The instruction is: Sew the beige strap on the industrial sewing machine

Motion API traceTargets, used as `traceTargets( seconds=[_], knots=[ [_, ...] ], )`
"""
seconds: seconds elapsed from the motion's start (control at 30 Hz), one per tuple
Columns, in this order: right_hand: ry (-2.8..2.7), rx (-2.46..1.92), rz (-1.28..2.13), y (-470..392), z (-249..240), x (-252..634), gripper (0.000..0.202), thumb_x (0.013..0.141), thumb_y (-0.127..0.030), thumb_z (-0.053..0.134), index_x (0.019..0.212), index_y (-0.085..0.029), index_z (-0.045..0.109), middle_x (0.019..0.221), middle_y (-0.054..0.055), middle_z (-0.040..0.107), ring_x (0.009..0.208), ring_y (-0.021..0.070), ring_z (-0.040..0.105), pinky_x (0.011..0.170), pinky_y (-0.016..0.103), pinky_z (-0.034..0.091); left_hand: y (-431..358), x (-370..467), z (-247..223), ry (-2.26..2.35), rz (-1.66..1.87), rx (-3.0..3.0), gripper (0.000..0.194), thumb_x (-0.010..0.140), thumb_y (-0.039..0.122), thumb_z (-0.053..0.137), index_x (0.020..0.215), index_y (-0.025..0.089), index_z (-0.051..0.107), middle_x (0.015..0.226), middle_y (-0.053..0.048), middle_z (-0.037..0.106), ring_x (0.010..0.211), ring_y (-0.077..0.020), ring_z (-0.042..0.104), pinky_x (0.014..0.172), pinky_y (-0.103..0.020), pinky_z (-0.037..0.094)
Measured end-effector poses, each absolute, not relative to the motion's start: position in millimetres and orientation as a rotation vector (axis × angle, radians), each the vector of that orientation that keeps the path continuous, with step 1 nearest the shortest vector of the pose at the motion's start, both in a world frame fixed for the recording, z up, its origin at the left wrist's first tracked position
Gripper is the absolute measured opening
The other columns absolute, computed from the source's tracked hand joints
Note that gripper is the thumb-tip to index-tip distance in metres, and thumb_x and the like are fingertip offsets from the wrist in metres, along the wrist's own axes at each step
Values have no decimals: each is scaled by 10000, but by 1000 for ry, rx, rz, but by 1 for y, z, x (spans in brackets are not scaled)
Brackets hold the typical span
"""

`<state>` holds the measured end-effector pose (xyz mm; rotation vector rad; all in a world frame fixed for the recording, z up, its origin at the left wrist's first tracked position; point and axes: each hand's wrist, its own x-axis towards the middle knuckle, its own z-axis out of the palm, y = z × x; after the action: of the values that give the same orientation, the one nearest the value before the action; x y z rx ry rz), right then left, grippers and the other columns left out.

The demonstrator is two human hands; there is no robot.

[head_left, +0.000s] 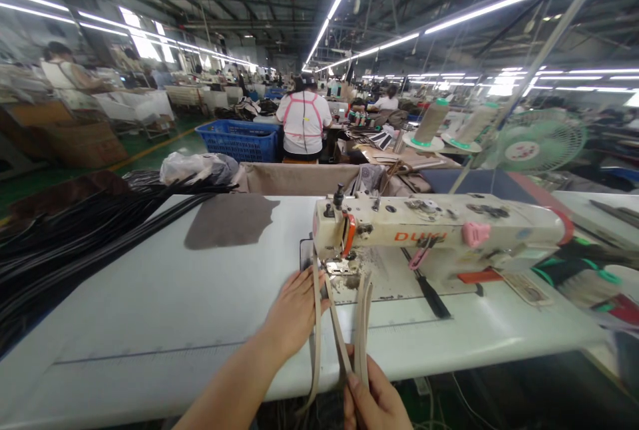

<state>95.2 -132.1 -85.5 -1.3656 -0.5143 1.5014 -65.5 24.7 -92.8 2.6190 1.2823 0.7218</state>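
A beige sewing machine [439, 223] stands on a white table. My left hand [294, 310] lies flat beside its presser foot [341, 267], fingers stretched out and together. One narrow beige strap [317, 337] runs down from the needle area across my left fingertips and hangs past the table's front edge. Another stretch of beige strap [339, 337] slants from the left fingertips down to my right hand [374, 397], which is closed around it at the table edge. Looped lengths of strap [363, 317] also rise from the right hand onto the machine bed.
A grey-brown cut piece [229, 220] lies at the table's back left. Long black strips [100, 243] heap along the left. A black-handled tool [432, 293] rests by the machine. Behind are thread cones [432, 122], a green fan [539, 140], a blue basket [239, 139] and a seated person [303, 117].
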Motion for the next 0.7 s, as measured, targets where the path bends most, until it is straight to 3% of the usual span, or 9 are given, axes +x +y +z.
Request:
traceTargets(
  seconds=[0.2, 0.4, 0.7],
  knots=[
    [-602, -1343, 1520, -126, -81, 93, 904, 739, -728, 803, 1374, -164, 491, 571, -66, 601, 381, 87, 488, 335, 164, 246, 24, -66, -90, 1258, 746, 2590, 506, 1064, 445, 491, 1504, 200, 531, 1532, -124, 579, 1454, -292, 509, 1218, -526, 404],
    [-581, -1322, 1570, -122, -76, 93, 815, 770, -677, 803, 1354, -185, 521, 582, -70, 593, 396, 84, 519, 343, 145, 280, 23, -69, -82, 1246, 727, 2571, 400, 1080, 362, 461, 1416, 217, 622, 1465, -84, 647, 1410, -279, 558, 1208, -529, 425],
    [-666, -1257, 1486, -110, -79, 92, 674, 821, -680, 760, 1221, -169, 580, 657, -52, 635, 420, 74, 552, 365, 149, 290, 23, -69, -82, 1239, 676, 2605, 421, 1059, 247, 498, 1473, 222, 572, 1516, -75, 600, 1462, -281, 501, 1211, -546, 414]
  ],
)
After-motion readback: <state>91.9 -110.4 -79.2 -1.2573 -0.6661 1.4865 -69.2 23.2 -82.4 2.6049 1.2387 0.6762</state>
